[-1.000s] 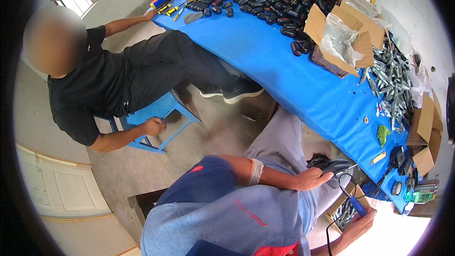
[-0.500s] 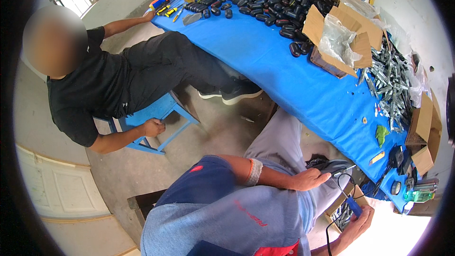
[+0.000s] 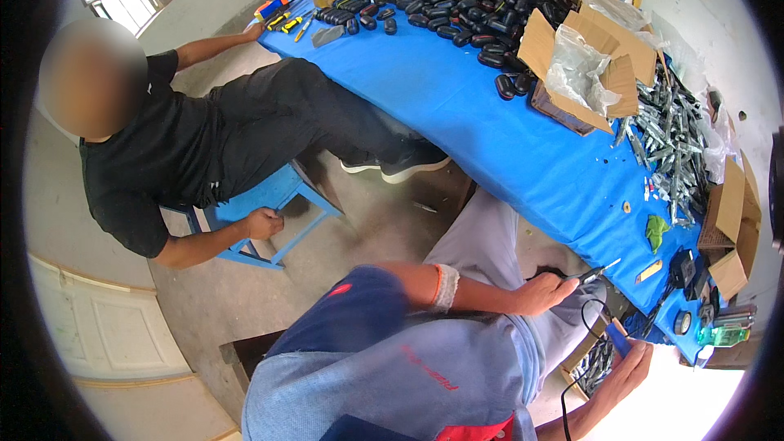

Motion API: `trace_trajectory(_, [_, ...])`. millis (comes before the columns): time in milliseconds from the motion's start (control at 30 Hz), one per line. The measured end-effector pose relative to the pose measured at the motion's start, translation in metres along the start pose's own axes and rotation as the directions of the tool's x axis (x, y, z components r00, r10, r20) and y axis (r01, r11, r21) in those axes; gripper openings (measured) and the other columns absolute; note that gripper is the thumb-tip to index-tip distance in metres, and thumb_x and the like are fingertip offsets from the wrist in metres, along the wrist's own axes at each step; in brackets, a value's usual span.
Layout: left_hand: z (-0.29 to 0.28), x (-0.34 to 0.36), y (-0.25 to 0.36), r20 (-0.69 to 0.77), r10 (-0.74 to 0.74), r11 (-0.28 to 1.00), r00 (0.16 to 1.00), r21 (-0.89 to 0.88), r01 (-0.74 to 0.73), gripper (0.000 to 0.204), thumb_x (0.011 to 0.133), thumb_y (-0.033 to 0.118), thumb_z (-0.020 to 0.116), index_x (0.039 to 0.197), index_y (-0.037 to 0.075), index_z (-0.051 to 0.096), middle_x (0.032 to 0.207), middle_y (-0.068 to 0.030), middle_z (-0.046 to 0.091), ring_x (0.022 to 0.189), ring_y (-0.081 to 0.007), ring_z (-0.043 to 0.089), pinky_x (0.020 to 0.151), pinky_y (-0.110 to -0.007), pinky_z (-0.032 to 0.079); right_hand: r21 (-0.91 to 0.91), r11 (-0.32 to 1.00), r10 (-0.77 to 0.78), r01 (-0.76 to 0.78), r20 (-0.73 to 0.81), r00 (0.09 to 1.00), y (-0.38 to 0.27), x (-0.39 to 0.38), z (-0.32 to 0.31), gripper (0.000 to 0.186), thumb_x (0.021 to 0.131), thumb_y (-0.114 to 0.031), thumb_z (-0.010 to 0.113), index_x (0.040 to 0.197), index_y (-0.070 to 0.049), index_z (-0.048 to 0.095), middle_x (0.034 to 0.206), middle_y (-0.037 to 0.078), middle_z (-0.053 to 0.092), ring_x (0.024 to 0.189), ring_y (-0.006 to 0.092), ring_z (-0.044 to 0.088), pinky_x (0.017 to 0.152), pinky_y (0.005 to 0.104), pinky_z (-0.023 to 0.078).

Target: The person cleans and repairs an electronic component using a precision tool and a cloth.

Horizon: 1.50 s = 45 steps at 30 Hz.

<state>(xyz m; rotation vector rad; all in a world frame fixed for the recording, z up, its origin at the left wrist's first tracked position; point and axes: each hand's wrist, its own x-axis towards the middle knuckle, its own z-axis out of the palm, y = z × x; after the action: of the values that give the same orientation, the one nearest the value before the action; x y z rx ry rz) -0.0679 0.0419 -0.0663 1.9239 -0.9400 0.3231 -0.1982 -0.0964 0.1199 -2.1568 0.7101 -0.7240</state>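
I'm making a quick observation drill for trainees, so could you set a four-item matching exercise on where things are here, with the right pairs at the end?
Things:
1. Blue handle
2. Black tool
3. Clear plastic
4. Stool

Places:
A. In an open cardboard box on the blue-covered table
B. In the wearer's right hand
C. Under the seated co-worker in black
D. In the wearer's left hand

Right pairs: 1-B, 2-D, 3-A, 4-C
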Motion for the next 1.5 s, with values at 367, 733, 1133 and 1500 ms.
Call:
trace_trajectory(367, [-0.003,0.055,-0.029,0.395,-0.646,0.180,0.653,-0.753,0.633,0.062,0.092,0.056,0.042,0.048,0.012,0.039,0.046,0.0021,0.039,0.039,-0.0102,0.037,0.037,-0.029,0.027,0.009,0.993,-0.118,0.118,0.197,0.973,-0.030,0.084,0.055,0.033,0.099,-0.030,0.038,0.081,-0.004,0.047,0.070,0.001,0.040,0.065,0.0100,0.033,0.052,0.0271,0.029])
trace_trajectory(733, [-0.030,0.079,-0.027,0.577,-0.654,0.000,0.489,-0.647,0.763,0.063,0.084,0.067,0.042,0.051,0.014,0.038,0.047,0.0026,0.038,0.037,-0.0108,0.036,0.035,-0.030,0.026,0.003,0.973,-0.225,0.232,0.259,0.939,-0.035,0.120,0.074,0.034,0.100,-0.026,0.037,0.079,-0.002,0.047,0.065,0.004,0.041,0.058,0.0114,0.034,0.047,0.0285,0.027])
trace_trajectory(1133, [-0.032,0.078,-0.028,0.535,-0.673,0.114,0.511,-0.607,0.786,0.074,0.087,0.071,0.028,0.046,0.009,0.036,0.042,-0.0044,0.040,0.036,-0.0193,0.039,0.040,-0.034,0.035,0.017,0.981,-0.184,0.193,0.393,0.901,-0.039,0.153,0.080,0.033,0.100,-0.023,0.040,0.074,-0.003,0.041,0.059,0.002,0.032,0.053,0.0083,0.030,0.046,0.0280,0.025])
trace_trajectory(1500, [-0.027,0.079,-0.023,0.307,-0.695,0.504,0.650,-0.436,0.746,0.075,0.095,0.059,0.023,0.045,0.004,0.038,0.044,-0.0097,0.043,0.044,-0.0253,0.046,0.053,-0.039,0.040,0.025,0.938,-0.339,0.347,0.290,0.895,-0.054,0.137,0.089,0.029,0.098,-0.020,0.043,0.077,0.000,0.042,0.063,0.007,0.036,0.059,0.0132,0.033,0.052,0.0320,0.029])
